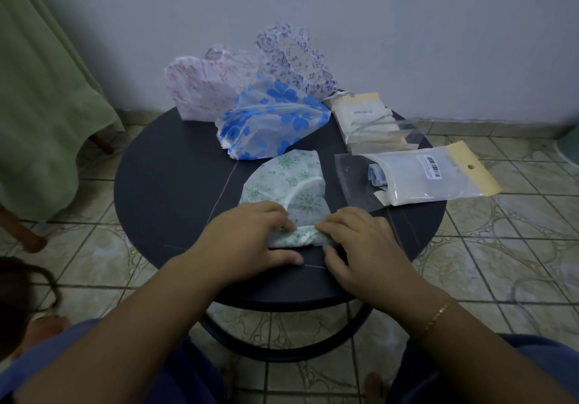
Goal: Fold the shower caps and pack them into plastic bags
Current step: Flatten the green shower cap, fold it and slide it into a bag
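Note:
A green-patterned shower cap (pixel 288 184) lies flat on the round dark table (pixel 169 190), its near edge rolled into a narrow band. My left hand (pixel 250 237) grips the band's left end, fingers curled over it. My right hand (pixel 360 240) pinches the right end. Behind it lie a blue-flowered cap (pixel 269 118), a pink-patterned cap (pixel 210 87) and a purple-patterned cap (pixel 294 59). To the right, a plastic bag (pixel 432 175) with a barcode label holds a folded cap, with blue showing at its open end.
More clear plastic bags (pixel 366 121) are stacked at the table's back right. A green cloth (pixel 40 90) hangs over furniture at the left. A pale wall stands close behind the table. Tiled floor surrounds it, and my knees are below its near edge.

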